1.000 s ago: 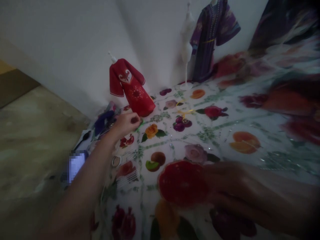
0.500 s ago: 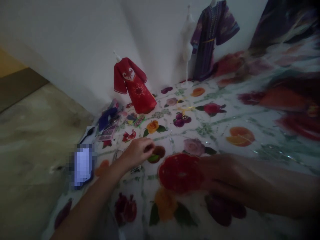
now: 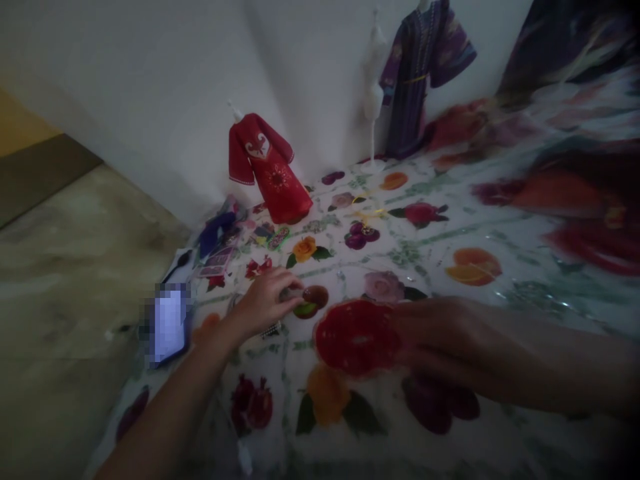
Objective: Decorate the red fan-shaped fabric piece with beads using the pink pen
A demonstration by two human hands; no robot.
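My left hand (image 3: 270,300) is above the printed cloth near the middle, its thumb and fingers pinched together around something small and pale that I cannot make out. My right hand (image 3: 440,333) reaches in from the right, and its fingertips meet the right edge of a flat, round red piece (image 3: 357,337) with a wavy rim and a small light centre. Its fingers are close together on that edge. A small dark beaded item (image 3: 271,330) lies just below my left hand.
Against the wall stand a small red dress (image 3: 277,177), a bare white mannequin (image 3: 373,100) and a purple robe (image 3: 413,80). A lit phone (image 3: 170,323) lies at the table's left edge. Packets (image 3: 217,260) and blue cloth (image 3: 216,232) are behind it.
The fingers of my left hand have extended a little, and a pale thing now shows between them. The view has shifted slightly; my right hand remains at the red piece.
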